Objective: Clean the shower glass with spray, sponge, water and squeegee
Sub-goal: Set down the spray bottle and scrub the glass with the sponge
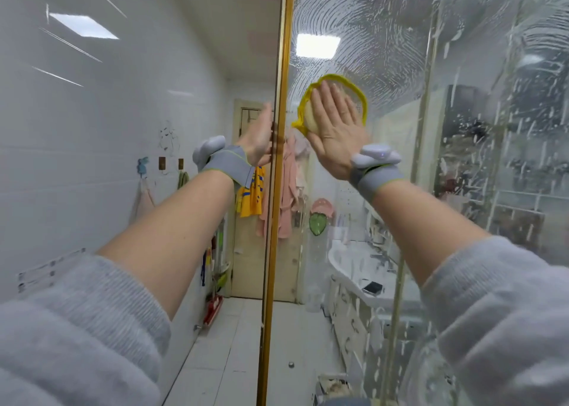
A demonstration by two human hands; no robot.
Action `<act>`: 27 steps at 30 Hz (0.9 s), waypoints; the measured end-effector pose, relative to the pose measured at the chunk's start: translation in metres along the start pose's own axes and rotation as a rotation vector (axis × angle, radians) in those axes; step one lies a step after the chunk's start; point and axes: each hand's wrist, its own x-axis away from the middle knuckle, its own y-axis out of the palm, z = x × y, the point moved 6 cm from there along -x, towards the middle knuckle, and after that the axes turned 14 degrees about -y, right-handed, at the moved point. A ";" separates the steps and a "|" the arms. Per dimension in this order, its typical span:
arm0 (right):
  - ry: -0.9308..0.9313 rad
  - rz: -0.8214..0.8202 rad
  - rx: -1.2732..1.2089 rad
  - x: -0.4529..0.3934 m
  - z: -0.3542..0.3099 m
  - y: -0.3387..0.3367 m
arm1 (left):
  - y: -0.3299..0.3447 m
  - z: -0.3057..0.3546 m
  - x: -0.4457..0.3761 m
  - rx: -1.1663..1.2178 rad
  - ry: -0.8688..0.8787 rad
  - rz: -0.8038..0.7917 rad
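Fingers [331, 104] flat on sponge [363, 98], prob. soapy glass [400, 36]

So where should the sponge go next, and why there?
Probably downward. The right hand presses the yellow-edged sponge flat on the shower glass. Above it the foam lies in swirls; lower down there are only scattered streaks and drips. The left hand rests on the gold frame, steadying the panel.
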 end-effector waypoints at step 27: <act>-0.035 -0.195 -0.064 0.071 -0.073 0.034 | 0.004 -0.101 0.008 -0.020 -0.170 -0.050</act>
